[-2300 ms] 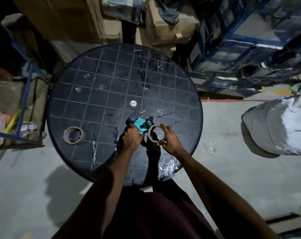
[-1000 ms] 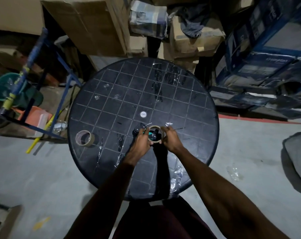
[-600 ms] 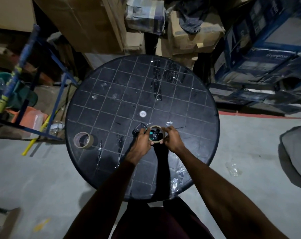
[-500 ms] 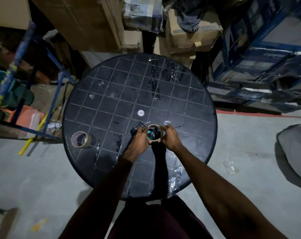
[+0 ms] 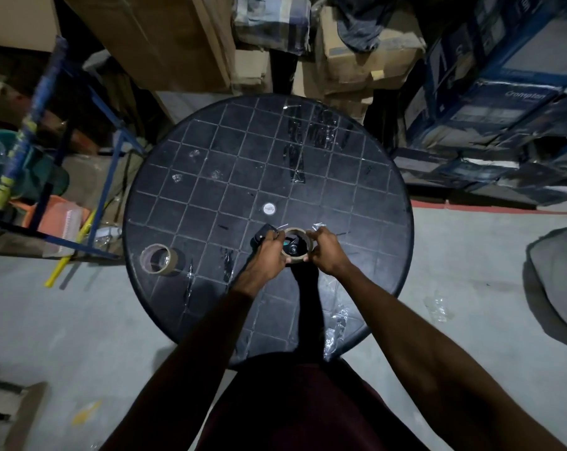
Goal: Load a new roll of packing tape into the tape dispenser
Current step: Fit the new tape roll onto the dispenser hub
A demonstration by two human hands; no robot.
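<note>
On the round black table (image 5: 357,196) lies a black and teal tape dispenser (image 5: 262,236), mostly hidden under my hands. A thin cardboard-coloured tape ring (image 5: 295,230) sits around the dispenser's teal hub (image 5: 291,247). My left hand (image 5: 269,255) pinches the ring's left side and covers the dispenser body. My right hand (image 5: 324,252) grips the ring's right side. A second roll of tape (image 5: 158,259) with clear film lies flat near the table's left edge, well away from both hands.
Strips of clear tape stick to the tabletop, some crumpled at the near right edge (image 5: 335,323). Cardboard boxes (image 5: 357,63) crowd the far side, blue cartons (image 5: 503,102) the right, a blue metal frame (image 5: 80,157) the left. Grey concrete floor surrounds the table.
My right hand brought the ring from beside the dispenser onto its hub. Both hands now hold it there. My head shifted, so the whole view moved.
</note>
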